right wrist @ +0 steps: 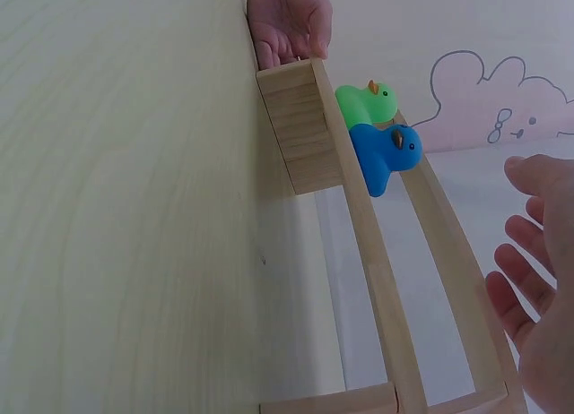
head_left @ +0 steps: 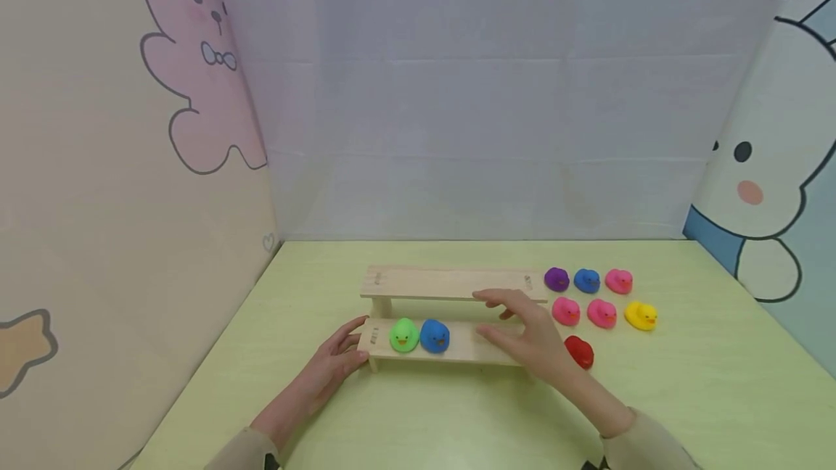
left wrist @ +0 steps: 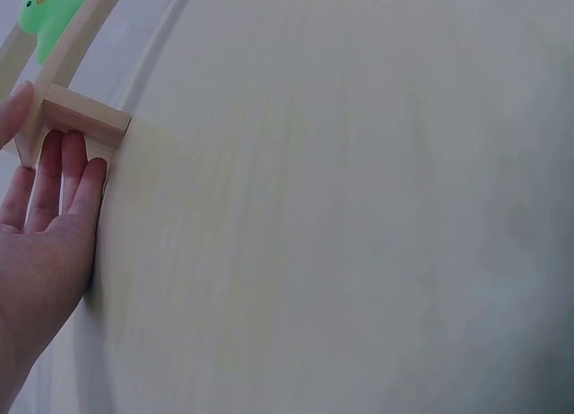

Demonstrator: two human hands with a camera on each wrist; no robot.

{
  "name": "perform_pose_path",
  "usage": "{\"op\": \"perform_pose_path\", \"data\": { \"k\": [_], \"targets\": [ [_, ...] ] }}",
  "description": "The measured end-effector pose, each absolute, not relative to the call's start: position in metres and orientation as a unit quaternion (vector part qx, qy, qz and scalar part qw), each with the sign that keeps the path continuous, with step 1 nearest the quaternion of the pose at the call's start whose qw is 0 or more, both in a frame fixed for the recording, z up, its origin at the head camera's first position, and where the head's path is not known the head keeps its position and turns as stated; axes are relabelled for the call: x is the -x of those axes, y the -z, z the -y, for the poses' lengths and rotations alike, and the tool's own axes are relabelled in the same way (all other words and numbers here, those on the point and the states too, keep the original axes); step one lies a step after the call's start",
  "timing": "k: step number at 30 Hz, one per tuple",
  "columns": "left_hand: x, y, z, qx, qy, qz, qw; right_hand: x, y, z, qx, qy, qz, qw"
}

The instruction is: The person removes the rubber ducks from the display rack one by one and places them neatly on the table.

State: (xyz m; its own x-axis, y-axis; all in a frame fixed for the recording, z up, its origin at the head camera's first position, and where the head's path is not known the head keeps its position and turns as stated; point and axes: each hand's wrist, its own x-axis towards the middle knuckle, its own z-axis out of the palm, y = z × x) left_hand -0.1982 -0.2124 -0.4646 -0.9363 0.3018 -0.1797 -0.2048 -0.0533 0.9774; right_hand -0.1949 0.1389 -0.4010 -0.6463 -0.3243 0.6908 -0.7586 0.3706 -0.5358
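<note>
A two-step wooden rack [head_left: 451, 283] stands on the table. On its lower step, at the left, a green toy duck [head_left: 403, 336] sits beside a blue toy duck [head_left: 434, 337]. My left hand [head_left: 337, 359] grips the left end of that step; in the left wrist view the thumb and fingers of my left hand [left wrist: 49, 226] lie on either side of the wood. Over the right part of the lower step hovers my right hand [head_left: 532, 332], fingers loosely bent and parted, with nothing in it. The right wrist view shows this right hand [right wrist: 543, 262] apart from both ducks.
Right of the rack are a purple duck [head_left: 557, 279], another blue duck [head_left: 587, 281], several pink ducks [head_left: 601, 313] and a yellow duck [head_left: 641, 316]. A red duck [head_left: 580, 352] lies nearest, partly behind my right hand. Walls border the table [head_left: 313, 260] at the back and left.
</note>
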Motion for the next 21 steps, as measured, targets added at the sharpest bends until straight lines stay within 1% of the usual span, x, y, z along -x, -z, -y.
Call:
{"op": "perform_pose_path", "data": {
  "k": [16,21],
  "targets": [
    [0.198,0.466,0.213,-0.037,-0.73,-0.661,0.171,0.2,0.413,-0.123,-0.33,-0.47,0.801,0.171],
    [0.198,0.466,0.213,-0.04,-0.728,-0.662,0.173,0.186,0.398,-0.111,-0.34,-0.479,0.793,0.163]
  ]
}}
